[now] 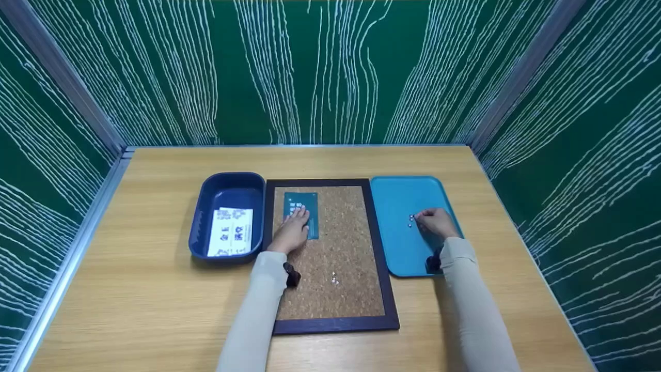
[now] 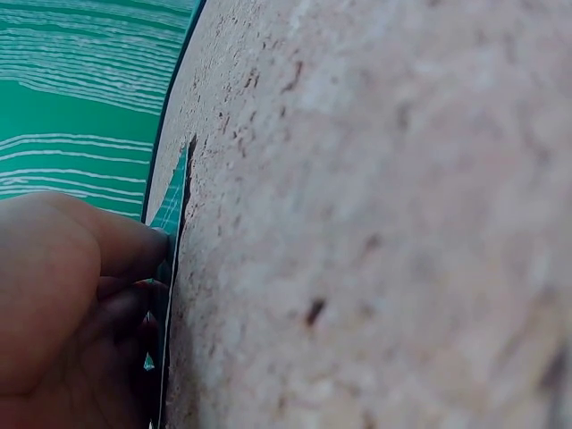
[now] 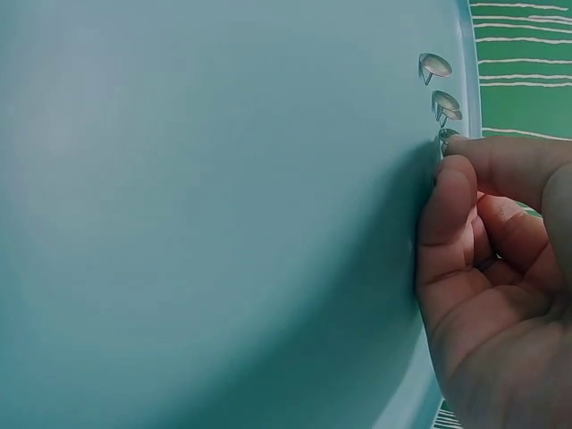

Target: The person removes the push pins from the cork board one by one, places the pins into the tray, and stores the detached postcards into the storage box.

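Observation:
On the cork board (image 1: 341,232) lies a green printed card (image 1: 313,206), near the top left. My left hand (image 1: 293,230) rests on this card with its fingers extended, pressing it against the cork; the left wrist view shows the card's thin edge beside the thumb (image 2: 134,246). Over the turquoise tray (image 1: 403,253), my right hand (image 1: 435,222) has its fingers curled, thumb and index finger pinching a silver thumbtack (image 3: 448,137). More thumbtacks (image 3: 436,65) lie on the tray just beyond the fingertips. A few small shiny pieces (image 1: 334,279) sit on the lower cork.
Left of the board stands a dark blue bin (image 1: 227,181) with white printed cards (image 1: 231,232) in it. A dark frame (image 1: 335,324) edges the cork. Green walls with white lines (image 1: 330,77) enclose the wooden table (image 1: 150,310) at the back and sides.

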`<state>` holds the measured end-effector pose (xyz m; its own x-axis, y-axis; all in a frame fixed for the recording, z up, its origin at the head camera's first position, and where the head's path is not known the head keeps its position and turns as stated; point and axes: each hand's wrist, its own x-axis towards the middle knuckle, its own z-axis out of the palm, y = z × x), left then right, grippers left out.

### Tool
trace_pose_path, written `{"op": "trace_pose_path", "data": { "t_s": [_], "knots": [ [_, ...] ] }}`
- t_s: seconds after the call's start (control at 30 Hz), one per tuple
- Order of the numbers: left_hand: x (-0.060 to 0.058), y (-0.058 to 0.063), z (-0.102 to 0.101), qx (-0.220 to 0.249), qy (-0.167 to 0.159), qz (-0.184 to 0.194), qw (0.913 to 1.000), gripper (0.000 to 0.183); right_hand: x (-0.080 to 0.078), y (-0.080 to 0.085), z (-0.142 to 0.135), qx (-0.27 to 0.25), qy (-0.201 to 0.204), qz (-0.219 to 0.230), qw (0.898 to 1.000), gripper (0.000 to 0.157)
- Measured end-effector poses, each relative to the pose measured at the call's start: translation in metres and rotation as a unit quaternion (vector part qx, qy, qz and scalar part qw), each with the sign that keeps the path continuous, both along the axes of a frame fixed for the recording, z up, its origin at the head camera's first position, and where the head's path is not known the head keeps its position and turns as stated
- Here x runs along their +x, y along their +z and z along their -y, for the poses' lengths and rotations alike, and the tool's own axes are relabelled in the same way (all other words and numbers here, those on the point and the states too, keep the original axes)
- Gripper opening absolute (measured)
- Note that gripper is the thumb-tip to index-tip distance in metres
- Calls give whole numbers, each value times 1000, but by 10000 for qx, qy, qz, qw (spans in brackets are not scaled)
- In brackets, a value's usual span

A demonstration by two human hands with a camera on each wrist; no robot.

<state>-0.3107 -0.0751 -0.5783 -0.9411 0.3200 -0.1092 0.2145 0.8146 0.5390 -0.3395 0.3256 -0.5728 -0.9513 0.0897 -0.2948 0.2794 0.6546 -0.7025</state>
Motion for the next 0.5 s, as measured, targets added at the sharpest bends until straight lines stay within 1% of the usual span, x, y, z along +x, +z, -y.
{"op": "trace_pose_path", "data": {
  "t_s": [0.2,0.5],
  "knots": [
    [0,0,0,-54,15,133,9999,49,-1,-1,-1,30,15,62,10000,25],
    [-1,0,0,-25,9,93,10000,49,1,-1,-1,-80,-94,38,9999,23]
  ]
}}
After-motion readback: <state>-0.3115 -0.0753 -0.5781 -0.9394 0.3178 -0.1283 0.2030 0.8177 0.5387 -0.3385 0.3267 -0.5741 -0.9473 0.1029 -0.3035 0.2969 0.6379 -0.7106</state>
